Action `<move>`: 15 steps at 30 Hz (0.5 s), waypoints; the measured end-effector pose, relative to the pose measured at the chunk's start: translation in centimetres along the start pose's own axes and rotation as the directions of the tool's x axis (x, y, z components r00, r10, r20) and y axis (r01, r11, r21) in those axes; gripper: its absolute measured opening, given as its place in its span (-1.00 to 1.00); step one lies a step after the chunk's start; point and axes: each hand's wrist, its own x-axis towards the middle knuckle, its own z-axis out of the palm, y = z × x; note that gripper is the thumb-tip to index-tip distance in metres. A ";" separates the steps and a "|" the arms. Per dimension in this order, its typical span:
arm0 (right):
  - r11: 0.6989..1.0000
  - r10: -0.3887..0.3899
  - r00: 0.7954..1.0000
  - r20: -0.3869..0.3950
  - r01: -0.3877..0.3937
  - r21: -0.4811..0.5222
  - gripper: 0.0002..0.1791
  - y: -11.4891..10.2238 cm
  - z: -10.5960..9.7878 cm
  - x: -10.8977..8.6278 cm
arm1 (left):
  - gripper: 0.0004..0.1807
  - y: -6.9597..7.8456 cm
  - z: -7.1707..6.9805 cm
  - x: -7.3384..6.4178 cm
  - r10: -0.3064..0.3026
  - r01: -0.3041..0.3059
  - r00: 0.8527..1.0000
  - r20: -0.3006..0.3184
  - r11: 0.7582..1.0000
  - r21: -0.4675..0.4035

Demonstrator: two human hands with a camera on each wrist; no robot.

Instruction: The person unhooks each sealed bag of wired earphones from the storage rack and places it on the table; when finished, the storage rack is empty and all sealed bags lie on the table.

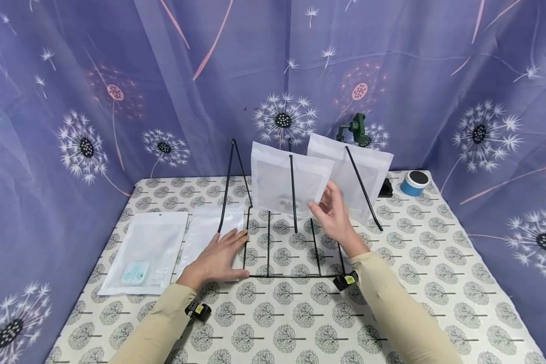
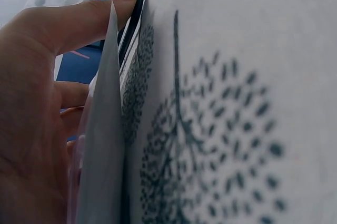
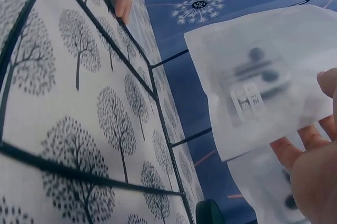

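Observation:
A black wire display rack [image 1: 268, 245] stands on the table with upright prongs. From its middle prong hangs a frosted white zip bag [image 1: 273, 177]; my right hand [image 1: 334, 217] pinches its lower right edge, thumb in front and fingers behind. In the right wrist view, dark small parts and a white label [image 3: 247, 100] show blurred through that bag. Another frosted bag [image 1: 338, 164] hangs on the right prong. My left hand [image 1: 218, 258] rests with fingers spread at the rack's left side rod, over a bag [image 1: 197, 230] lying flat.
Farthest left lies a frosted bag [image 1: 156, 237] with a pale teal item [image 1: 135, 272] inside. A blue tub with a dark top [image 1: 415, 183] stands at the back right. Behind the right bag rises a dark green clamp-like stand [image 1: 358, 129]. A purple dandelion curtain [image 1: 200, 101] surrounds the table.

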 end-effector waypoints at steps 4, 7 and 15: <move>0.996 0.083 0.996 -0.021 -0.082 0.046 -0.33 0.0 0.4 0.0 | 0.12 0.0 0.0 0.0 -0.001 0.001 1.000 0.003 1.000 0.005; 0.992 0.121 0.992 -0.038 -0.120 0.029 -0.38 -0.1 0.6 0.0 | 0.13 0.0 0.0 0.1 -0.003 0.003 1.000 0.005 1.000 0.005; 0.991 0.134 0.990 -0.045 -0.133 0.021 -0.50 -0.4 0.8 0.0 | 0.13 -0.1 0.1 0.1 0.008 -0.008 1.000 -0.006 1.000 -0.003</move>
